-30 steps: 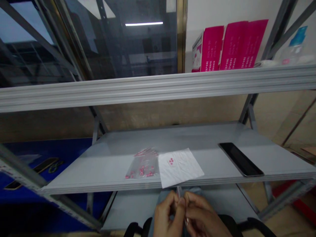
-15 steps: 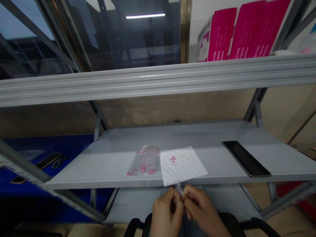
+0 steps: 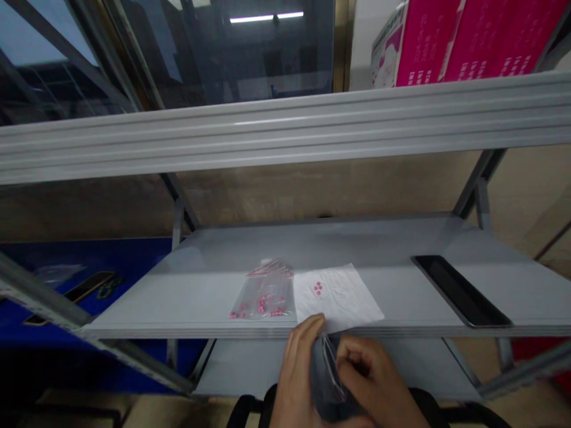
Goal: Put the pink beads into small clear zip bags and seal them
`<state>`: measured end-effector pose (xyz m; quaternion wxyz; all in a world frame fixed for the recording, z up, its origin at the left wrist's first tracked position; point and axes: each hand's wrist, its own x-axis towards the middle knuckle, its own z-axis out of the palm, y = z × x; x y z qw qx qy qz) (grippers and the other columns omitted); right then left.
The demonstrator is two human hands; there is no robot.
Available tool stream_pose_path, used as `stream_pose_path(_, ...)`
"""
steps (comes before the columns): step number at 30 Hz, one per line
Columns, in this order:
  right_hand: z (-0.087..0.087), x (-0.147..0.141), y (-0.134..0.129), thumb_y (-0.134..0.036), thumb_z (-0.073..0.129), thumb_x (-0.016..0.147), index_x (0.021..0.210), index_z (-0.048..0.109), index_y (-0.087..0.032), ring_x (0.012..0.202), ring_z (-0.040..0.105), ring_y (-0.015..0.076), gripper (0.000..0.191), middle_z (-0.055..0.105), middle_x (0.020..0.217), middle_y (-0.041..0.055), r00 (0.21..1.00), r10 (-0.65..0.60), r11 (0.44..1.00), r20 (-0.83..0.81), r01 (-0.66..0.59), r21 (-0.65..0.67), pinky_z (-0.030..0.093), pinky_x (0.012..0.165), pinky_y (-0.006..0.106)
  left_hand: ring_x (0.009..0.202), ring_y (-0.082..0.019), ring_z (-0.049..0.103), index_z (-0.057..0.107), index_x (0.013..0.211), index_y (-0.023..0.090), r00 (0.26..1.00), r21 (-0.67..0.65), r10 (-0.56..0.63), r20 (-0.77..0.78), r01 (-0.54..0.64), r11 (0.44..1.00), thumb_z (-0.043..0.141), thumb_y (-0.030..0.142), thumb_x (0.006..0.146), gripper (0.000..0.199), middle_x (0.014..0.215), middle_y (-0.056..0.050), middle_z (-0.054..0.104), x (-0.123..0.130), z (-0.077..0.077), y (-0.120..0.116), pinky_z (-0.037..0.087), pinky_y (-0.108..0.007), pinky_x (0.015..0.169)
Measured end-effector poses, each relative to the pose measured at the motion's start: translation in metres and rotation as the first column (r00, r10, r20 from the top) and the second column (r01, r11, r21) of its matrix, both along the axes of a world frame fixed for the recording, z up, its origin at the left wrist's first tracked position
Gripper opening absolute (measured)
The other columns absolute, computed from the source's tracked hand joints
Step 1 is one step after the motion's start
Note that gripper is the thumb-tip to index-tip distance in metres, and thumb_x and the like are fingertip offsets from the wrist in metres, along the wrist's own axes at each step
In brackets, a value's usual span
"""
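Note:
A clear plastic piece [image 3: 330,362], seemingly a small bag, hangs between my hands just below the shelf's front edge. My right hand [image 3: 372,371] has its fingers curled in a pinch at its right side. On the other side, my left hand [image 3: 295,368] has long, straightened fingers, tips near the front of a white paper napkin [image 3: 352,297]; its thumb is stretched apart low in view. Several small pink beads [image 3: 318,288] lie grouped on the napkin. To the left, a clear zip bag [image 3: 254,291] holds more pink beads.
A dark phone or tablet [image 3: 461,291] lies on the grey shelf [image 3: 375,238] at the right. Pink boxes [image 3: 428,44] stand on the upper shelf, whose rail [image 3: 285,131] crosses the view. Further left, a blue surface [image 3: 143,258] carries another phone [image 3: 89,285].
My hands have moved from pinching close together to standing apart. My left fingers have straightened, while the right stay curled. The view has shifted slightly.

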<state>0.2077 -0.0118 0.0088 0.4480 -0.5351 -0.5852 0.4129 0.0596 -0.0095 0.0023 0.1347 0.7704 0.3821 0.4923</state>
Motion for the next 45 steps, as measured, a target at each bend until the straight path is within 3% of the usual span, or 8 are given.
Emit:
stream_pose_path(2,0.002,0.001,0.001,-0.029,0.042,0.065,0.055,0.034,-0.024,0.050,0.035,0.0114,0.014,0.034,0.052,-0.0058,1.000,0.008,1.000,0.021,-0.007,-0.009,0.025,0.050,0.025,0.111,-0.032,0.067,0.045,0.140,0.025,0.999,-0.030,-0.035,-0.033,0.034,0.999,0.085,0.031,0.064,0.086,0.124,-0.012,0.068,0.000,-0.005,0.001,0.059,-0.045,0.091)
stream_pose_path(5,0.003,0.004,0.004,-0.027,0.043,0.065,0.055,0.036,-0.024,0.048,0.035,0.0110,0.012,0.033,0.051,-0.0067,0.997,-0.024,1.000,0.075,0.025,-0.017,0.024,0.049,0.025,0.102,-0.028,0.071,0.050,0.134,0.028,1.000,-0.076,0.007,-0.018,-0.008,0.997,0.079,0.015,0.068,0.074,0.114,-0.007,0.072,0.002,-0.015,0.005,0.060,-0.046,0.089)
stream_pose_path(13,0.007,0.012,0.024,-0.030,0.045,0.077,0.055,0.033,-0.025,0.046,0.037,0.0107,0.026,0.034,0.050,-0.0067,0.985,0.011,0.996,0.172,-0.027,0.090,0.025,0.046,0.023,0.089,-0.023,0.073,0.066,0.114,0.025,0.987,-0.175,0.062,0.148,-0.036,0.984,0.079,0.010,0.066,0.052,0.097,-0.002,0.075,0.004,-0.013,0.015,0.061,-0.038,0.082)
stream_pose_path(19,0.012,0.009,0.071,-0.031,0.053,0.085,0.065,0.054,-0.022,0.049,0.048,0.0136,0.022,0.047,0.050,-0.0044,0.807,-0.287,0.952,0.516,0.180,0.248,0.030,0.053,0.024,0.085,-0.026,0.073,0.070,0.104,0.020,0.944,-0.193,0.240,0.227,-0.198,0.961,0.080,0.018,0.067,0.039,0.092,-0.005,0.076,0.007,-0.023,0.024,0.061,-0.039,0.076)
stream_pose_path(25,0.007,0.001,0.097,-0.024,0.065,0.079,0.072,0.069,-0.019,0.055,0.056,0.0190,0.009,0.062,0.056,0.0031,0.735,-0.295,0.954,0.610,0.193,0.230,0.024,0.053,0.027,0.085,-0.026,0.073,0.069,0.103,0.019,0.932,-0.213,0.275,0.237,-0.226,0.950,0.079,0.023,0.069,0.035,0.093,-0.007,0.076,0.010,-0.029,0.027,0.060,-0.041,0.077)
stream_pose_path(32,0.013,0.006,0.089,-0.017,0.061,0.077,0.076,0.072,-0.018,0.050,0.052,0.0147,0.011,0.057,0.053,-0.0015,0.804,-0.206,0.975,0.557,0.122,0.184,0.030,0.051,0.024,0.087,-0.027,0.073,0.069,0.103,0.019,0.932,-0.257,0.285,0.223,-0.226,0.940,0.077,0.023,0.070,0.034,0.094,-0.007,0.076,0.011,-0.026,0.027,0.059,-0.041,0.078)
stream_pose_path(37,0.020,0.018,0.071,-0.027,0.059,0.081,0.085,0.075,-0.019,0.046,0.048,0.0116,0.019,0.051,0.051,-0.0057,0.925,0.048,0.987,0.376,-0.103,0.126,0.032,0.044,0.020,0.091,-0.027,0.072,0.068,0.105,0.019,0.945,-0.276,0.265,0.192,-0.207,0.939,0.076,0.026,0.073,0.034,0.097,-0.008,0.076,0.009,-0.029,0.029,0.059,-0.041,0.082)
stream_pose_path(45,0.004,0.020,0.102,-0.014,0.058,0.076,0.075,0.071,-0.019,0.061,0.058,0.0169,0.014,0.065,0.065,0.0022,0.827,-0.249,0.956,0.503,0.127,0.264,0.040,0.059,0.025,0.090,-0.027,0.073,0.069,0.106,0.019,0.943,-0.253,0.273,0.191,-0.221,0.942,0.077,0.025,0.072,0.036,0.098,-0.008,0.076,0.010,-0.028,0.029,0.060,-0.041,0.081)
